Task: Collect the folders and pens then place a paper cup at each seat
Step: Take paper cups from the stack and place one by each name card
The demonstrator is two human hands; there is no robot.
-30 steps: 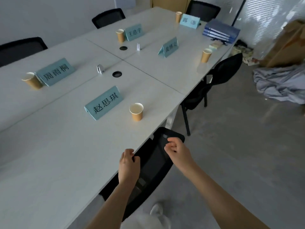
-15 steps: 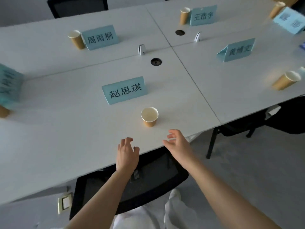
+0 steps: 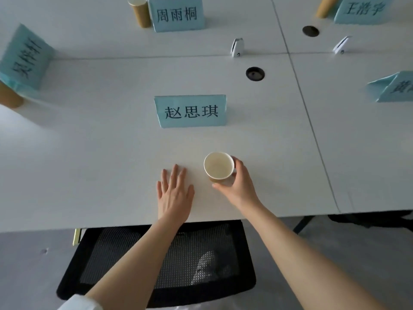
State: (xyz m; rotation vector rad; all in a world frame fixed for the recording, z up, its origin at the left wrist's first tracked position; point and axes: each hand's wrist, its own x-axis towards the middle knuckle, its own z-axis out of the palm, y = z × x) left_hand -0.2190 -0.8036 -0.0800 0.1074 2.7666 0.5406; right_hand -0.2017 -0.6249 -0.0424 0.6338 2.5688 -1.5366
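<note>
On the white conference table, far left edge: a brown paper cup, partly hidden behind a tilted teal name card; its inside cannot be seen. Back row, left of centre: a second brown paper cup touching the left side of the teal card reading 周雨桐; contents not visible. Centre: the card reading 赵思琪 stands upright, facing the near edge. Near edge: left hand lies flat on the tabletop, fingers straight and spread, holding nothing. Just to its right, the near paper cup stands upright on the table, white interior visible and empty. Right hand grasps this cup, thumb and fingers curled round its wall from the right. Below the table edge: a black mesh chair tucked in. Back right: a third cup beside another teal card, inside not visible.
</note>
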